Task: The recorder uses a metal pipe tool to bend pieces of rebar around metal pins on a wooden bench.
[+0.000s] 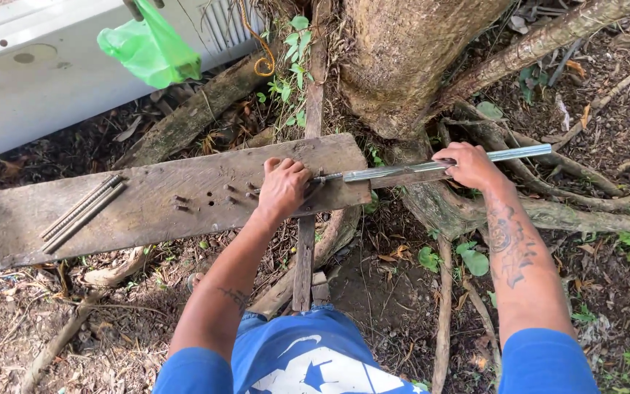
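Left hand (283, 187) clenched over rod end on plank worktop (147, 201), right hand (468, 165) grasping metal pipe (439, 166) beyond plank edge — a loose grip there could let the pipe slip off the pegs.

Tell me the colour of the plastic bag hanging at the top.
Bright green, translucent plastic bag, seen in the head view.

Both bare arms reach forward, grips closed.
Left grip (284, 186) curls knuckles-up; tattooed right forearm ends in a clenched grip (469, 165).
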